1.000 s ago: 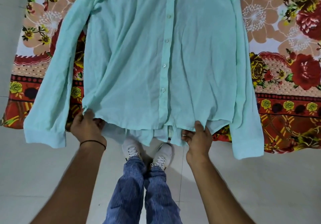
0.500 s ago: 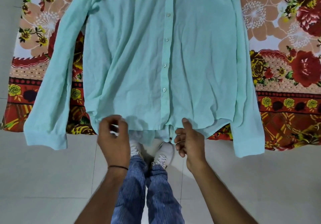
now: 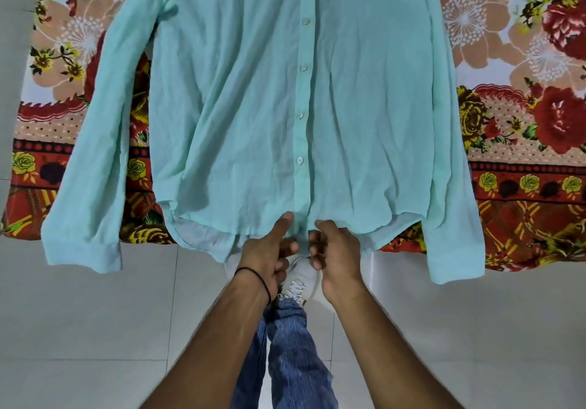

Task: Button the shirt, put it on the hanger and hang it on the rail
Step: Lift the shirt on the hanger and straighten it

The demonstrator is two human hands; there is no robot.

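A mint-green long-sleeved shirt [image 3: 241, 97] lies front-up on a floral bedsheet, its hem hanging over the near edge. Several white buttons run down its closed placket [image 3: 301, 117]. My left hand [image 3: 269, 256] pinches the bottom of the placket at the hem, thumb on top of the fabric. My right hand [image 3: 336, 250] grips the hem right beside it, fingers curled under the cloth. Both sleeves spread out and down to the sides. No hanger or rail is in view.
The floral sheet [image 3: 523, 91] in red, orange and yellow covers the bed to both sides of the shirt. Below it is white tiled floor [image 3: 95, 329]. My jeans legs and a white shoe [image 3: 298, 285] show between my forearms.
Both hands have slid along the hem from its outer parts to the centre, and now meet at the bottom of the placket. The shirt front lies smoother.
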